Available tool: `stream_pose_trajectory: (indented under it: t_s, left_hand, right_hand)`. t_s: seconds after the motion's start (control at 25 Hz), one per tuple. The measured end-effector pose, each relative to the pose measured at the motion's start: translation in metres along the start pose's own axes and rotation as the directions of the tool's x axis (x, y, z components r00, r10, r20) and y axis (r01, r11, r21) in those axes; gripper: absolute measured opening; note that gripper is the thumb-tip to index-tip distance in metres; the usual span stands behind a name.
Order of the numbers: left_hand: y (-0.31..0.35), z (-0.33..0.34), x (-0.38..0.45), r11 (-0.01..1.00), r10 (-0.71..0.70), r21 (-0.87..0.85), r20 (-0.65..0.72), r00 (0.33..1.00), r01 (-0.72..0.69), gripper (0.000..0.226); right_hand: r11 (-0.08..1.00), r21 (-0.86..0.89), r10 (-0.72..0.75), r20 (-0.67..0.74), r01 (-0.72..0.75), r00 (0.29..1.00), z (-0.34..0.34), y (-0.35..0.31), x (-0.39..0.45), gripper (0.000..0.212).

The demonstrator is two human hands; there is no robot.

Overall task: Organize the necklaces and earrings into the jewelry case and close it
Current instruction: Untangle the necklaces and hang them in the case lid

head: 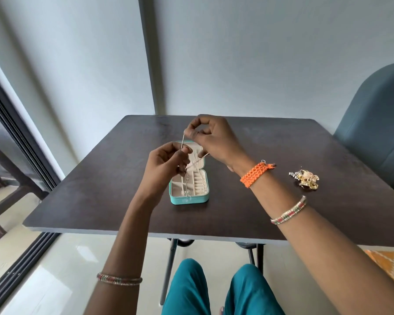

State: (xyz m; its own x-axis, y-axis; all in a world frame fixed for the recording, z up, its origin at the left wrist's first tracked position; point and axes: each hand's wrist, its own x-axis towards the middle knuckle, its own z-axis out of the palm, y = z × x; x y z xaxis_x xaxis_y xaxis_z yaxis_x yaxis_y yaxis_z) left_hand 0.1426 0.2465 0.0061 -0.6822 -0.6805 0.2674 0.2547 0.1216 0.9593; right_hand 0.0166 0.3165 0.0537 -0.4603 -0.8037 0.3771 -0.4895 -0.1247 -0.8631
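Hands, left hand (168,160) and right hand (210,138), are pinching a thin necklace (187,183) dangling over the open jewelry case (189,178); it is probably tangling if dropped.

Home room, dark table (237,212), blue chair (378,137), sliding glass door (14,137)

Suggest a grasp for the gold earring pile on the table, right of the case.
Pinch the earring pile at its raised gold middle, coming straight down from above. It lies flat on the table as a small tangled clump with nothing beside it, so a side approach would likely just push it.
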Motion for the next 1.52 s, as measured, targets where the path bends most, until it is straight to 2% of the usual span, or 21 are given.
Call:
stream_pose_trajectory:
  t_s: [0.12, 0.2, 0.28, 0.36, 0.44, 0.64, 0.68, 0.76, 0.88, 0.96, 1.12, 1.28, 1.4, 1.52]
  left_hand:
    - [0.012, 0.000, 0.001, 0.996, 0.068, -0.047, -0.059, 0.996, -0.071, 0.018]
    - [0.023, 0.003, 0.000, 0.985, 0.115, -0.108, -0.145, 0.983, -0.132, 0.018]
    - [0.033, 0.007, -0.001, 0.969, 0.155, -0.152, -0.248, 0.956, -0.196, 0.018]
    - [0.042, 0.012, -0.002, 0.961, 0.209, -0.110, -0.313, 0.927, -0.253, 0.020]
    - [0.047, 0.016, -0.004, 0.960, 0.230, -0.077, -0.341, 0.912, -0.271, 0.019]
    - [0.050, 0.021, -0.009, 0.969, 0.204, -0.065, -0.324, 0.924, -0.237, 0.010]
    - [0.052, 0.022, -0.010, 0.969, 0.197, -0.080, -0.322, 0.926, -0.234, 0.010]
    - [0.056, 0.025, -0.010, 0.970, 0.184, -0.095, -0.315, 0.931, -0.224, 0.007]
    - [0.059, 0.028, -0.009, 0.974, 0.206, -0.023, -0.315, 0.927, -0.224, 0.005]
    - [0.055, 0.028, -0.007, 0.977, 0.199, -0.007, -0.328, 0.924, -0.213, 0.005]
    - [0.046, 0.027, -0.005, 0.984, 0.057, -0.143, -0.293, 0.954, -0.103, 0.007]
    - [0.042, 0.031, -0.005, 0.978, -0.001, -0.202, -0.277, 0.961, -0.057, 0.009]
    - [0.034, 0.036, -0.005, 0.977, -0.020, -0.210, -0.226, 0.974, -0.029, 0.010]
    - [0.021, 0.043, -0.014, 0.960, -0.087, -0.275, -0.138, 0.987, 0.047, 0.009]
  right_hand:
    - [0.994, -0.046, -0.100, -0.094, 0.096, 0.991, -0.015, -0.014, 0.002, 0.013]
    - [0.978, -0.115, -0.192, -0.141, 0.177, 0.971, -0.022, -0.024, -0.001, 0.012]
    - [0.947, -0.196, -0.281, -0.118, 0.255, 0.952, -0.026, -0.032, -0.006, 0.011]
    - [0.911, -0.276, -0.340, -0.085, 0.306, 0.936, -0.027, -0.035, -0.013, 0.011]
    - [0.891, -0.319, -0.368, -0.096, 0.321, 0.925, -0.029, -0.034, -0.017, 0.011]
    - [0.910, -0.296, -0.353, -0.181, 0.292, 0.918, -0.036, -0.029, -0.020, 0.015]
    - [0.916, -0.304, -0.319, -0.153, 0.263, 0.935, -0.037, -0.028, -0.020, 0.018]
    - [0.933, -0.311, -0.195, -0.007, 0.183, 0.981, -0.039, -0.022, -0.020, 0.026]
    - [0.951, -0.290, -0.031, 0.253, 0.107, 0.967, -0.041, -0.013, -0.023, 0.023]
    - [0.971, -0.218, -0.028, 0.292, 0.095, 0.956, -0.040, -0.010, -0.027, 0.018]
    - [0.995, -0.032, -0.083, 0.178, 0.090, 0.981, -0.044, -0.013, -0.030, 0.010]
    - [0.986, 0.169, -0.032, 0.140, 0.008, 0.990, -0.045, -0.015, -0.034, 0.016]
    - [0.918, 0.383, 0.051, 0.142, -0.102, 0.988, -0.039, -0.011, -0.036, 0.015]
    - [0.898, 0.412, 0.115, 0.121, -0.155, 0.986, -0.030, -0.002, -0.042, 0.011]
